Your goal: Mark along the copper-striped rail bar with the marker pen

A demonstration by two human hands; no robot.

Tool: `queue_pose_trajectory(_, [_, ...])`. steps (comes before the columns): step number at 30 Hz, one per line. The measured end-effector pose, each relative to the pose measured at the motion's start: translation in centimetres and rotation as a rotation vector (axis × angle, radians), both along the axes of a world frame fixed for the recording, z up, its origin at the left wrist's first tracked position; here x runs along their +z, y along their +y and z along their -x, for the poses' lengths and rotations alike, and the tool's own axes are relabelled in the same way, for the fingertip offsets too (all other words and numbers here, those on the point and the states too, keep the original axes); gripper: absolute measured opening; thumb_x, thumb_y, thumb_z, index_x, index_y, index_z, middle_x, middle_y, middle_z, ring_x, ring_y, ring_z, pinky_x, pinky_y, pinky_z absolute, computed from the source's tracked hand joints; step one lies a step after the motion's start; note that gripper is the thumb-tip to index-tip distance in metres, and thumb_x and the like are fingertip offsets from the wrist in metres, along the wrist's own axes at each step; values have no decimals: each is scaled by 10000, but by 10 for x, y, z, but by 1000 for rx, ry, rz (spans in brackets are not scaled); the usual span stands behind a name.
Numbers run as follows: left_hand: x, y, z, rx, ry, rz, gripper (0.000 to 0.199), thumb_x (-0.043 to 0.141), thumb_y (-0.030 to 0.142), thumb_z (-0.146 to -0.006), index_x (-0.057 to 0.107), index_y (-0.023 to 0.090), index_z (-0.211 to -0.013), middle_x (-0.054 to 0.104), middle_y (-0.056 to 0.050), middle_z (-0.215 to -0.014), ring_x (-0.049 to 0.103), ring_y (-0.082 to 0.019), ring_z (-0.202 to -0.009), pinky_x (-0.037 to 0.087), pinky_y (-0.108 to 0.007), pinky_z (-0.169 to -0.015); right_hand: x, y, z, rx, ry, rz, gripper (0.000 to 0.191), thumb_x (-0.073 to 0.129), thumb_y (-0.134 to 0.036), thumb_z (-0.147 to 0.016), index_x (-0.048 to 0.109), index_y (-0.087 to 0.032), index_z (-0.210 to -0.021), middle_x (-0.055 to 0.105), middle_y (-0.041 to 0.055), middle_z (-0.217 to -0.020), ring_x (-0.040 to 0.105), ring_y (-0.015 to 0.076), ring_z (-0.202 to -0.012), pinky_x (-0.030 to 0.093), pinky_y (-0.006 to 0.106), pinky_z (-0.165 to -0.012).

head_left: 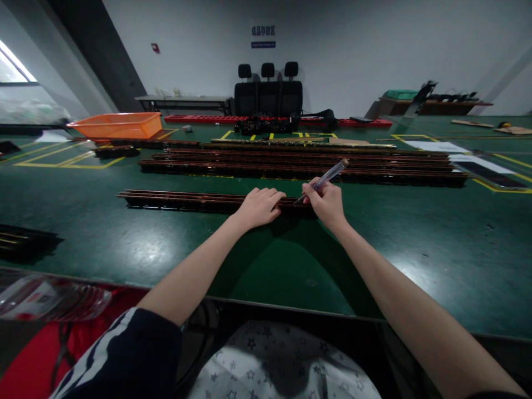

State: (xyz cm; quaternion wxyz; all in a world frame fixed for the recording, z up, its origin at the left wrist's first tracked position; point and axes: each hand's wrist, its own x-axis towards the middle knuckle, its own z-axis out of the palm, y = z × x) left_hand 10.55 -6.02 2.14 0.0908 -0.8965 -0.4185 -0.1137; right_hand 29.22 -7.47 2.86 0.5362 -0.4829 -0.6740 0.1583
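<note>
A long, dark, ribbed strip bundle (187, 201) with reddish-brown edges lies crosswise on the green table. My left hand (261, 207) rests over it near its right part, fingers closed around its top and near side. In my right hand (326, 200) is a screwdriver-like tool (330, 173) with a clear handle, held slanting. Its thin tip points down and left at the strips, just right of my left hand. Whether the tip touches them is too small to tell.
Behind lies a wide stack of similar strips (299, 163). An orange bin (118, 126) stands at the back left. More dark strips (27, 242) lie at the near left. Papers and a dark flat object (492, 173) are at the right.
</note>
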Motion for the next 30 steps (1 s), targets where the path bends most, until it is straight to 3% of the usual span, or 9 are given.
queue_pose_trajectory(30, [1,-1,1,10,21,-1,380,428,257,-920,547,156,-1267,652,-100,-1155,599,-251,-1056,438,-375,-871,1,-1,2,9,10,10,211,563,-309,-819,551,-190,-645,581,0,-514,570,144,-496,472,295,-588])
